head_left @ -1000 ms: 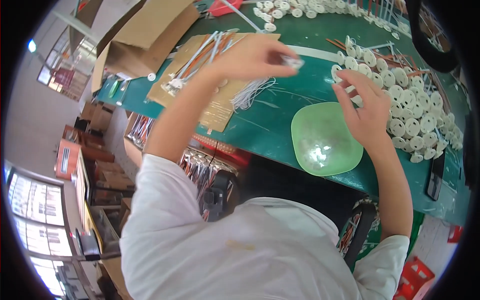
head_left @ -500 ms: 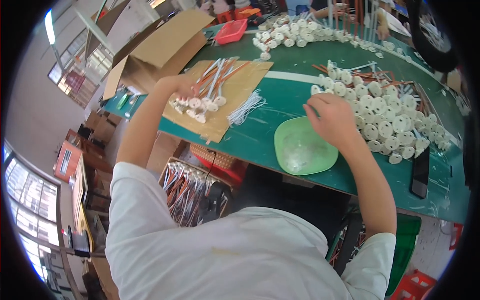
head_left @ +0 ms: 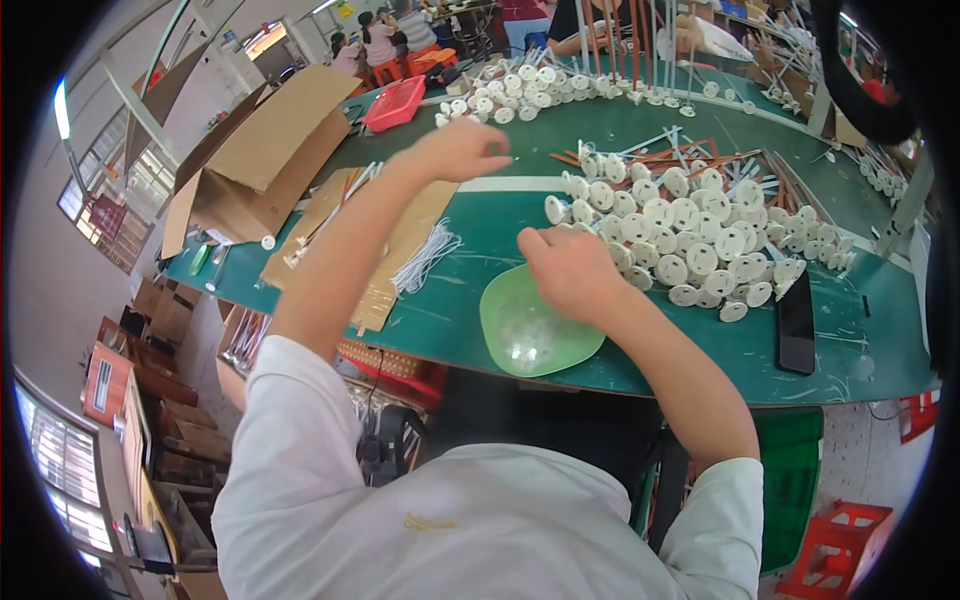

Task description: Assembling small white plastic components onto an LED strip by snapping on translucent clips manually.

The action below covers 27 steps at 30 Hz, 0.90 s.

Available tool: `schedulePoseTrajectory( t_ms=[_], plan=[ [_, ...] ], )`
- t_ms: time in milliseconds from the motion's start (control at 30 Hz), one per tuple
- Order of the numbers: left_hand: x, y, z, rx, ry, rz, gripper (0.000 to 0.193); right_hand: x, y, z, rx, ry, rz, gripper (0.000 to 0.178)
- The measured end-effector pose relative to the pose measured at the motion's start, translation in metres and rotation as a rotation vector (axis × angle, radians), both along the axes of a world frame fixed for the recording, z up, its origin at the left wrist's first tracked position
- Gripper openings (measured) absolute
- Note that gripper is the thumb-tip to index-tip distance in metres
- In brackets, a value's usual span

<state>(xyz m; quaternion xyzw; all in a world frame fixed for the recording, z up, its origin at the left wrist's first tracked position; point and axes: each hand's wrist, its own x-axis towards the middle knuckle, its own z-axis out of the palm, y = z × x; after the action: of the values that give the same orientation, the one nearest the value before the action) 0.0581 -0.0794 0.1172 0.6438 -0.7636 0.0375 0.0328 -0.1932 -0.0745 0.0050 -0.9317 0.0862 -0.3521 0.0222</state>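
My left hand is raised over the far middle of the green table, fingers curved and apart from the thumb, with nothing visible between them. My right hand is closed above the far rim of a pale green bowl; its fingertips are hidden, so I cannot make out what they hold. Just right of it lies a big pile of round white plastic discs on brown and grey stems. Under my left forearm, a brown cardboard sheet bears some stemmed pieces, mostly hidden. White thin ties lie in a bundle beside it.
An open cardboard box stands at the far left, near a red tray. Another heap of white discs lies at the back. A black phone rests at the right. A co-worker's arm shows across the table.
My left hand has left the stemmed pieces on the cardboard and moved right and away from me. My right hand stays by the bowl and pile. The view has shifted right.
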Motion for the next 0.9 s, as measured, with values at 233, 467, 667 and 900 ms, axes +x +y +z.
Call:
schedulePoseTrajectory(
  t_ms=[233,467,667,900],
  plan=[
    [-0.083,-0.09,-0.048,-0.215,0.237,-0.19,0.039,0.004,0.01,0.001,-0.01,-0.055,0.121,0.022],
    [-0.104,-0.103,-0.059,-0.086,0.181,-0.148,0.043,0.01,0.002,-0.01,0.015,-0.068,0.141,0.01],
    [-0.047,-0.044,0.002,-0.178,-0.135,-0.126,0.032,0.007,0.003,-0.011,0.022,-0.032,0.167,0.009],
    [0.079,0.075,0.037,-0.16,0.642,0.22,0.038,0.01,0.005,-0.003,0.014,-0.049,0.152,0.008]
  ],
)
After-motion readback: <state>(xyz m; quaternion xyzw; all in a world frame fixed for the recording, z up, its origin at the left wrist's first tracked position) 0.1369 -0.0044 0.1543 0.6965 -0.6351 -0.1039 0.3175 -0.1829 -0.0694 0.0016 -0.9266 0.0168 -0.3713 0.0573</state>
